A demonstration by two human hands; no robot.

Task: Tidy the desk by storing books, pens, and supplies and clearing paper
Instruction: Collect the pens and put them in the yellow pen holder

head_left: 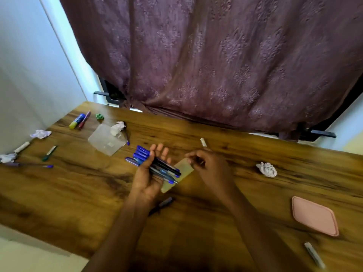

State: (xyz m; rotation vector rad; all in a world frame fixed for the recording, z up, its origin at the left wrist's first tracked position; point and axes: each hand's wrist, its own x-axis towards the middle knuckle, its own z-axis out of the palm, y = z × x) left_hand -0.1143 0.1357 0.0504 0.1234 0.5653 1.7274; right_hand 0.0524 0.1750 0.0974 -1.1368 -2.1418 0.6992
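The left hand [149, 173] holds a bundle of pens [155, 163] across its palm, thumb pressed over them, fingers spread. Just right of them the right hand [208, 163] curls half-closed; whether it pinches anything is unclear. A flat case [186, 169] lies beneath the pens on the desk [78, 183].

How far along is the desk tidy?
Early. Done: nothing visibly stored; the clear box holds only a paper wad. In hand: the left hand grips a bunch of pens; the right hand hovers beside it, what it pinches is unclear. Left: paper ball, glue stick, a loose pen, pink lid on the desk.
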